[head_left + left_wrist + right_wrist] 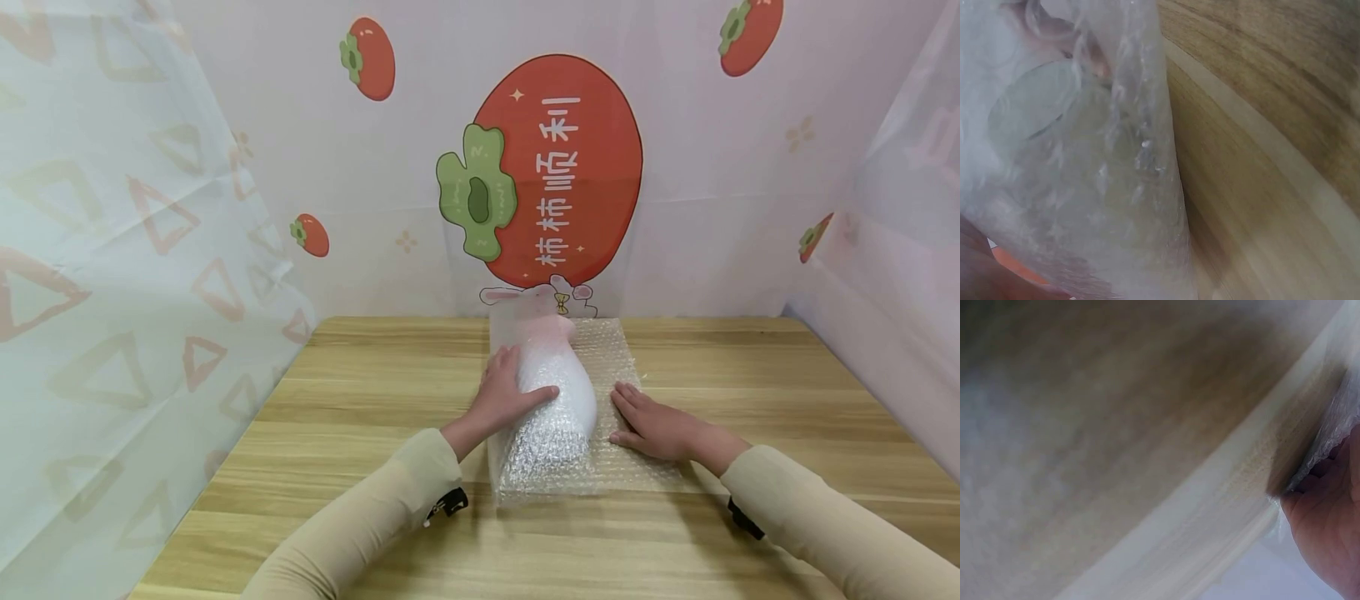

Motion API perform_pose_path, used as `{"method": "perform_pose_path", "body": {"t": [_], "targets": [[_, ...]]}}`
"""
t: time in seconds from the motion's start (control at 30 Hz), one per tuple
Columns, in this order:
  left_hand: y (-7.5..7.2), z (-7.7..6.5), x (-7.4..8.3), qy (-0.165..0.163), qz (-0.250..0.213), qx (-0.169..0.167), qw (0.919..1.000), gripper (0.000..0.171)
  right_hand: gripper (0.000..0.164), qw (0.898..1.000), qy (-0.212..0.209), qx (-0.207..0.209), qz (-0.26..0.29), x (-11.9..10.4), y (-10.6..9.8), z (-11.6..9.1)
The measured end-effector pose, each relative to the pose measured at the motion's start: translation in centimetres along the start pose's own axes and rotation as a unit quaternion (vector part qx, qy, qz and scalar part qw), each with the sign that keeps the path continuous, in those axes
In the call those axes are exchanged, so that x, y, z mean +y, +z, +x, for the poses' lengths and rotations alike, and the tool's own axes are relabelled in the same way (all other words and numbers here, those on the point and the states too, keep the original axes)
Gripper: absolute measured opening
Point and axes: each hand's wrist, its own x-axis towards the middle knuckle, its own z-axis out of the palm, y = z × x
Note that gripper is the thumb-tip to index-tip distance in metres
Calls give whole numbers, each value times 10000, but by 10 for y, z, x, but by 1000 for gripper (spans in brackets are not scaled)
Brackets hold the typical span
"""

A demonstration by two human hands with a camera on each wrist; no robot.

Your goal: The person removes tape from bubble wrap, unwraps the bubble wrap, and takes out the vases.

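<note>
A white figure with a pink top (573, 379) lies on a sheet of bubble wrap (611, 358), its lower part covered by the clear film. My left hand (506, 396) holds it from the left side, thumb across the top and fingers along the flank. Through the wrap in the left wrist view, a round disc (1035, 103) shows at its lower end, with fingertips beyond. To the right, my right hand (656, 425) presses the loose part of the sheet onto the table, fingers extended.
The wooden table (375, 400) runs back to a printed cloth (262, 108) with persimmon pictures. Cloth also hangs along the left and right sides. Dark devices are strapped under both sleeves.
</note>
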Motion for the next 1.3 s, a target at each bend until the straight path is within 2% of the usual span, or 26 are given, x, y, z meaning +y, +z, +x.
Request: {"method": "perform_pose_path", "body": {"t": [0.23, 0.53, 0.7, 0.83, 0.97, 1.1, 1.3], "targets": [[0, 1, 1, 84, 169, -18, 9998, 98, 78, 10000, -26, 27, 1, 0, 0, 1], [-3, 4, 4, 635, 578, -284, 9959, 88, 77, 10000, -59, 56, -21, -1, 0, 1], [-3, 6, 7, 529, 744, -573, 9942, 88, 78, 10000, 6, 4, -11, 0, 0, 0], [-2, 8, 10, 388, 819, -650, 9938, 86, 78, 10000, 32, -21, 10, 0, 0, 0], [2, 10, 13, 243, 1036, -586, 9926, 89, 78, 10000, 26, -7, 19, 0, -1, 0], [6, 11, 17, 113, 1288, -476, 9905, 99, 79, 10000, 28, 3, 5, -1, -1, 0], [10, 9, 20, -15, 1262, -371, 9913, 112, 79, 10000, 43, 2, 25, -1, -1, -1]]}}
